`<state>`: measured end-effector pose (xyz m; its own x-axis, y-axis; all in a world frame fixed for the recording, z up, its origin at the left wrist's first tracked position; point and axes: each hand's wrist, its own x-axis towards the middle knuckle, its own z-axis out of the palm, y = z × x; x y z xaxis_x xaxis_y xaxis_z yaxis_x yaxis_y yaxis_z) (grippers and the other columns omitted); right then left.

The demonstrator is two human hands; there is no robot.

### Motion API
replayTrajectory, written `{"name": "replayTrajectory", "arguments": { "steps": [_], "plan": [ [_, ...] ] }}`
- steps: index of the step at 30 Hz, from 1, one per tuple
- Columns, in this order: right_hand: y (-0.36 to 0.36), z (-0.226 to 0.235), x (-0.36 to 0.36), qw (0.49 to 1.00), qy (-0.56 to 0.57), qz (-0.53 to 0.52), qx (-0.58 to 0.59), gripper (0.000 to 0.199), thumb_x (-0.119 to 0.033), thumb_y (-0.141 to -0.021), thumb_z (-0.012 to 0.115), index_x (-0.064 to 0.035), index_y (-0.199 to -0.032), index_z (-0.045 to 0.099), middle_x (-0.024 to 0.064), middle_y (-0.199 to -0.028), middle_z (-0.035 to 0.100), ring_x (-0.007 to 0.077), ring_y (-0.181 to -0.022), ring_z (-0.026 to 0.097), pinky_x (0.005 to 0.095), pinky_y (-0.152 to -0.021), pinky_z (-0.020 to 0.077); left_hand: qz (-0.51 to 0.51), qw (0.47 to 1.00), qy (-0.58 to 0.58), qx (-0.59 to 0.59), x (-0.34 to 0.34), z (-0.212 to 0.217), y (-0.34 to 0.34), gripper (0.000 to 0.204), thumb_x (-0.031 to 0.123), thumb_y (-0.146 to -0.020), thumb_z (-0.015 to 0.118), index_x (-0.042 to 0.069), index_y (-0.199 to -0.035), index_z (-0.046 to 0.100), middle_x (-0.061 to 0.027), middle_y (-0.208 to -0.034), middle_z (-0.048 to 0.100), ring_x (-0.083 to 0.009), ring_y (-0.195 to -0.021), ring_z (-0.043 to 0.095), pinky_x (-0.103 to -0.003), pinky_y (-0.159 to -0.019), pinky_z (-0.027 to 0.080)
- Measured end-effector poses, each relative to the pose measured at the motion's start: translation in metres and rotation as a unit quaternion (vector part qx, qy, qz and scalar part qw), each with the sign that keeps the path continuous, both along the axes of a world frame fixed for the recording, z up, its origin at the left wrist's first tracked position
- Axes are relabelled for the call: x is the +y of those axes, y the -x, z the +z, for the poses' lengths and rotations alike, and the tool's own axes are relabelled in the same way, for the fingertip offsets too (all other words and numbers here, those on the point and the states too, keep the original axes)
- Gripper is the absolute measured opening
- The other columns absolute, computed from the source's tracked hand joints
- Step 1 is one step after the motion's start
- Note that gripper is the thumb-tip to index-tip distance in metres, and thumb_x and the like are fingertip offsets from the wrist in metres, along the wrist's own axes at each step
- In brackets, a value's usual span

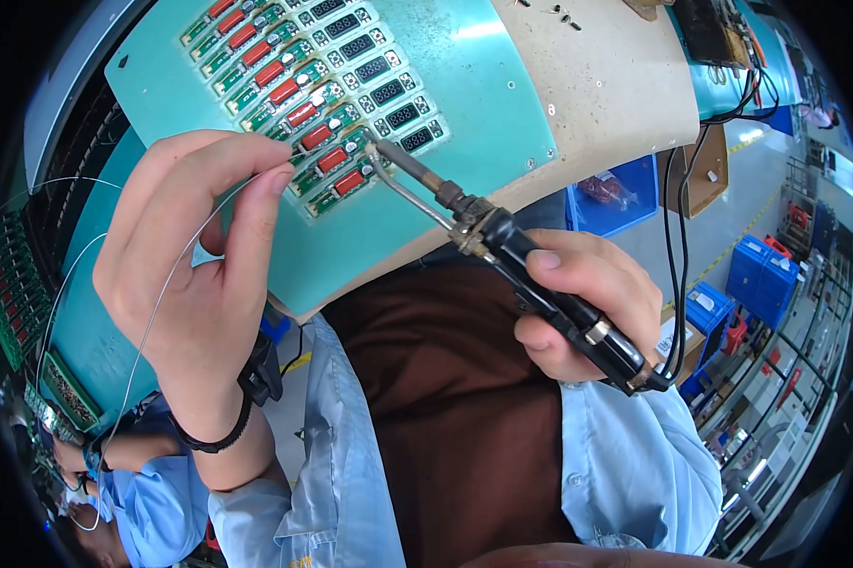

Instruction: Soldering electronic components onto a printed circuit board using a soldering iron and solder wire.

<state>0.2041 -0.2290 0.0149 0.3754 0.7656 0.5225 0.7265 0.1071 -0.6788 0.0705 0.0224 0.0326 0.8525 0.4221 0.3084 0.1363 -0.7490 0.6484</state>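
Observation:
My left hand [195,246] pinches a thin solder wire [152,312] between thumb and forefinger, its end reaching the circuit boards. My right hand [592,303] grips a black-handled soldering iron [540,275]; its metal tip [374,150] touches a row of green circuit boards [318,104] with red parts and small black displays. The boards lie in rows on a teal work surface [483,104]. The wire trails down past my left wrist, which wears a black strap [223,437].
A beige table edge [616,85] borders the teal surface. Black cables [677,237] hang at right. Blue bins [763,275] and a cardboard box [701,175] stand on the floor. More green boards [10,293] sit at far left. Another person in blue [133,492] is at lower left.

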Motion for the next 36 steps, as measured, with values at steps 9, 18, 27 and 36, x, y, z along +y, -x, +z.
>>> {"name": "replayTrajectory", "arguments": {
  "steps": [9, 18, 27, 36],
  "plan": [
    [-0.002, 0.008, -0.009, 0.999, 0.036, 0.013, 0.003, 0.045, -0.028, -0.092, 0.082, 0.0078, -0.112, 0.064, 0.0264, -0.09, 0.074, 0.0279, -0.068, 0.073, 0.0306, -0.06, 0.056, -0.009, 1.0, -0.002, -0.004, -0.004, -0.001, -0.001, 0.012, -0.007, -0.09, 0.075, -0.002, -0.101, 0.075, -0.0056, -0.099, 0.071, -0.0005, -0.068, 0.053, -0.017, -0.052, 0.034],
    [0.005, 0.009, -0.009, 0.999, 0.034, -0.003, 0.041, 0.04, -0.022, -0.086, 0.086, 0.002, -0.113, 0.069, 0.0203, -0.094, 0.075, 0.028, -0.076, 0.075, 0.033, -0.064, 0.0583, -0.015, 1.0, 0.0, 0.005, -0.009, -0.002, -0.001, 0.011, -0.007, -0.09, 0.075, -0.002, -0.1, 0.075, -0.0064, -0.099, 0.072, -0.002, -0.07, 0.056, -0.017, -0.053, 0.037],
    [0.008, 0.002, -0.007, 0.998, 0.016, -0.021, 0.052, 0.039, -0.019, -0.083, 0.088, 0.0, -0.113, 0.072, 0.0174, -0.096, 0.075, 0.0275, -0.079, 0.075, 0.0336, -0.065, 0.0592, -0.013, 1.0, 0.011, 0.011, -0.008, -0.006, 0.0, 0.012, -0.008, -0.09, 0.074, -0.002, -0.1, 0.075, -0.0069, -0.1, 0.072, -0.0029, -0.073, 0.059, -0.017, -0.054, 0.039],
    [0.009, 0.005, -0.007, 0.997, 0.031, -0.026, 0.059, 0.038, -0.019, -0.083, 0.088, -0.0001, -0.113, 0.072, 0.0176, -0.096, 0.076, 0.0279, -0.08, 0.076, 0.0331, -0.065, 0.059, -0.02, 1.0, 0.011, 0.009, -0.007, -0.005, -0.001, 0.013, -0.009, -0.089, 0.075, -0.002, -0.1, 0.075, -0.0068, -0.1, 0.071, -0.0032, -0.074, 0.06, -0.017, -0.054, 0.04]
  ]
}}
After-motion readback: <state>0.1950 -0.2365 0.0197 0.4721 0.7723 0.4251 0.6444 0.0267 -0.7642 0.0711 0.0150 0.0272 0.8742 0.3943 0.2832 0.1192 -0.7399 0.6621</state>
